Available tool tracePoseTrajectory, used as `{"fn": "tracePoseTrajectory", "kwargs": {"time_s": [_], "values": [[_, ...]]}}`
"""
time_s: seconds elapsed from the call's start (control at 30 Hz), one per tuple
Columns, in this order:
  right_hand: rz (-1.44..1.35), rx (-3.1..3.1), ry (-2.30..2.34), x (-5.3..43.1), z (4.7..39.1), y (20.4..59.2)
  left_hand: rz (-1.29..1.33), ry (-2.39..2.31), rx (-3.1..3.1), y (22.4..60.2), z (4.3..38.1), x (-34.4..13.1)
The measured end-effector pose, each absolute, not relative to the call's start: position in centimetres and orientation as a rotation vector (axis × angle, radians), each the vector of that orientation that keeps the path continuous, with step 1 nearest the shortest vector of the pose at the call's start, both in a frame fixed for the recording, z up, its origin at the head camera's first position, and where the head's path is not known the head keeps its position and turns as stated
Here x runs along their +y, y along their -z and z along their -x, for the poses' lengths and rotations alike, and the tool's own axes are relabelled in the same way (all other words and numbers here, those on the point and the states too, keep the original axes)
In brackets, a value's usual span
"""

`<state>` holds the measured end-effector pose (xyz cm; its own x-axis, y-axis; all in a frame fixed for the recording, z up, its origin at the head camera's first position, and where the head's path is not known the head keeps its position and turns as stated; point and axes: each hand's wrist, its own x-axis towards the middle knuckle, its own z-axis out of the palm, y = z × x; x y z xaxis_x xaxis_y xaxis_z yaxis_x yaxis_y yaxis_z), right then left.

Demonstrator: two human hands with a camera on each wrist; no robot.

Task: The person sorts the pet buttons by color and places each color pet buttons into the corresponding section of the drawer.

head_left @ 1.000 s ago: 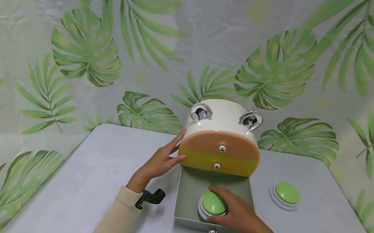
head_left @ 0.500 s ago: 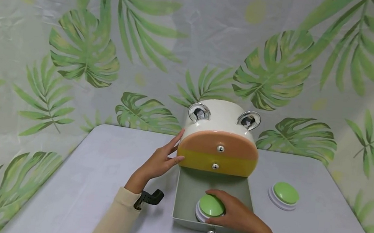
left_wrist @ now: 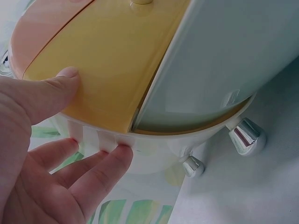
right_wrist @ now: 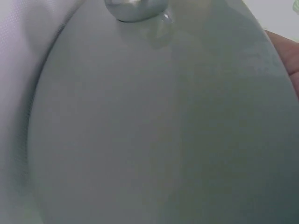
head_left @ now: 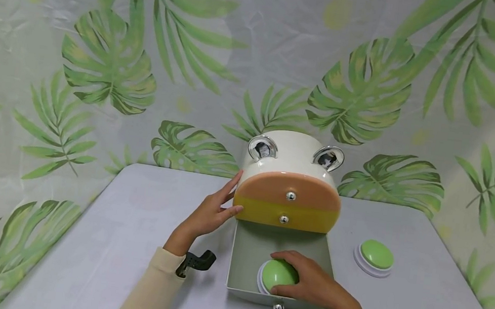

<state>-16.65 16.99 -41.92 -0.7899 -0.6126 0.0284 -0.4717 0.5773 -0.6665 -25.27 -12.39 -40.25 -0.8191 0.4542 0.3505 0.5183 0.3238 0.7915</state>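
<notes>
A small drawer cabinet [head_left: 292, 152] with a white body and silver-rimmed eyes stands mid-table. Its orange and yellow drawer fronts are in; the grey-green bottom drawer [head_left: 245, 256] is pulled out. My left hand [head_left: 208, 214] holds the cabinet's left side: in the left wrist view, the thumb [left_wrist: 60, 88] lies on the yellow drawer front [left_wrist: 117, 70] and the fingers touch the white side. Inside the drawer, near its front, my right hand [head_left: 317, 282] grips a green push button [head_left: 278, 274] with a white base, thumb and fingers on opposite edges. The button leans toward the right palm.
A second green push button [head_left: 375, 254] sits on the white-covered table [head_left: 156, 190] right of the cabinet. A silver knob [head_left: 278, 308] sticks out from the drawer front, seen up close in the right wrist view. Leaf-patterned sheeting [head_left: 277, 51] hangs behind the table.
The green push button in the right hand has tipped a little, its dome turning toward the palm. The left hand keeps its place on the cabinet. The head view has shifted slightly.
</notes>
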Motion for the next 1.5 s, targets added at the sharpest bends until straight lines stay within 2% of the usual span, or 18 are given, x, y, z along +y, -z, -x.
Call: {"fn": "tracePoseTrajectory", "kwargs": {"time_s": [0.9,1.33,1.5], "values": [[0.758,2.885,1.274,22.7,17.1,38.9,0.940,1.540,-2.476,40.3,25.2,-12.4],[0.463,3.039,1.162,26.7,17.9,39.4,0.930,1.535,-2.484,39.4,24.6,-12.2],[0.377,3.082,1.137,28.2,18.4,39.8,0.917,1.536,-2.498,40.3,25.3,-12.4]]}}
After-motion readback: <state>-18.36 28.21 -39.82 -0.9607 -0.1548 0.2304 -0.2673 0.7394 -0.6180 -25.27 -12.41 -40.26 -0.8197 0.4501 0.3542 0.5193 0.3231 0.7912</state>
